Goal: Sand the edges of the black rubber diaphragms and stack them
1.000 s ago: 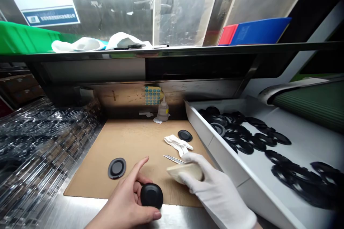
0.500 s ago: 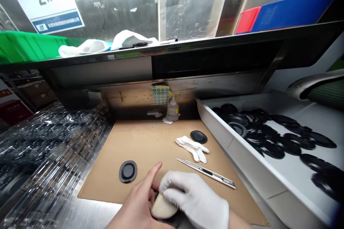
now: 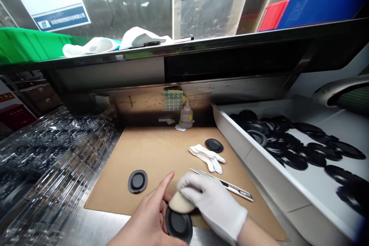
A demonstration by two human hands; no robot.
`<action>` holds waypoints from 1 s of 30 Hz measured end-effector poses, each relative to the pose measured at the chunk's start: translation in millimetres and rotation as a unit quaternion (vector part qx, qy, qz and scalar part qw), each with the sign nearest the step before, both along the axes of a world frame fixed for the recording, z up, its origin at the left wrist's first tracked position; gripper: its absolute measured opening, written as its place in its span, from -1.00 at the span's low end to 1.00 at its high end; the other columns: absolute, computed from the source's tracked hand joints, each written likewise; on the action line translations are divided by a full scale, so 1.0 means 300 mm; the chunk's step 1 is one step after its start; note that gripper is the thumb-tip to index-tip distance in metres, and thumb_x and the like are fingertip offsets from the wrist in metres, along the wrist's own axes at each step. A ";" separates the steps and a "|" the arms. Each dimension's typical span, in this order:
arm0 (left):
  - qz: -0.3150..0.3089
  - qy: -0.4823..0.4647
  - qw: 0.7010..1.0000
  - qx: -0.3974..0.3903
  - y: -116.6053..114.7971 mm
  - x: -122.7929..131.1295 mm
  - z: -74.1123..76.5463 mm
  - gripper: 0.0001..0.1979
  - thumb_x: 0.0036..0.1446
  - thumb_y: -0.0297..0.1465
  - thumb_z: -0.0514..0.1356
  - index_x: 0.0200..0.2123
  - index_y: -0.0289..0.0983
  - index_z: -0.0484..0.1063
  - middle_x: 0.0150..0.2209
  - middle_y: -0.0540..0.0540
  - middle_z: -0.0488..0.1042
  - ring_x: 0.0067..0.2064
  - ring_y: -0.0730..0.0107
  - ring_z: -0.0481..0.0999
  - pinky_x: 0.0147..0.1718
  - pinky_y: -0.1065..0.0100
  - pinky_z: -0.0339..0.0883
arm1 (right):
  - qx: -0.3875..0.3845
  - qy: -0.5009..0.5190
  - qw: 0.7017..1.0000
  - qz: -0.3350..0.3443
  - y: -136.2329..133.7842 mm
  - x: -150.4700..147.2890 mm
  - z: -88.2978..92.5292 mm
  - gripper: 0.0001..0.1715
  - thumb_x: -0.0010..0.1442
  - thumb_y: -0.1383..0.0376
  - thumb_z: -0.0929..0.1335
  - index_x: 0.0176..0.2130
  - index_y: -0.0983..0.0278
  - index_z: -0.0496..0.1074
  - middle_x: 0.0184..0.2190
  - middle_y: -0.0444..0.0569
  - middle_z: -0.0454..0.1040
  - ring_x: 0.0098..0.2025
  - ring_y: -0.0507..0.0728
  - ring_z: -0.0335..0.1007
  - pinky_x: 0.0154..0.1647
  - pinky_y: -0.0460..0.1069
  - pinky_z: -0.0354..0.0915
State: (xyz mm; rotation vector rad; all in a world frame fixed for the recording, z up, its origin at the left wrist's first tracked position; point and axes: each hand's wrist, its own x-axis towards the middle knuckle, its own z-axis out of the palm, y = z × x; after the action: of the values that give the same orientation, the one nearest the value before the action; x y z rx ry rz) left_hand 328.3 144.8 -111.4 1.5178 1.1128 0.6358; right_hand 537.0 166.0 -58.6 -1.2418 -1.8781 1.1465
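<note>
Matt black disc [image 3: 179, 227], smooth cardboard [image 3: 155, 150], glossy plastic trays [image 3: 57, 150]

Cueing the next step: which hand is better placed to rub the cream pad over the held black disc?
Probably the right hand: it grips the cream pad at the far edge of the black disc that the bare left hand holds.

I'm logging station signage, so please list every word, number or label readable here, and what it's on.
"2#": on the white sign.
Blue band of that sign: characters too blurred to read.
Sticker sheet: print too small to read.
Red label, far left: too blurred to read.
</note>
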 end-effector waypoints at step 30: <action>0.045 0.002 0.999 -0.013 0.002 0.018 -0.016 0.59 -0.48 -0.23 0.69 0.57 -0.05 -0.11 -0.01 -0.09 0.43 -0.29 0.35 0.43 -0.17 0.27 0.51 | 0.108 -0.042 0.993 0.015 -0.059 0.053 0.027 -0.77 0.25 -0.01 0.46 -0.28 0.04 0.64 -0.40 -0.08 0.59 -0.22 0.26 0.53 -0.12 0.02 0.46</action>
State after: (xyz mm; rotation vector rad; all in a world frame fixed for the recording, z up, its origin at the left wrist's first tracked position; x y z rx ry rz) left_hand 333.7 145.6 -116.1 1.4535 1.1943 0.6768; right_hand 553.0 148.4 -50.5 -1.1590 -2.0301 0.8897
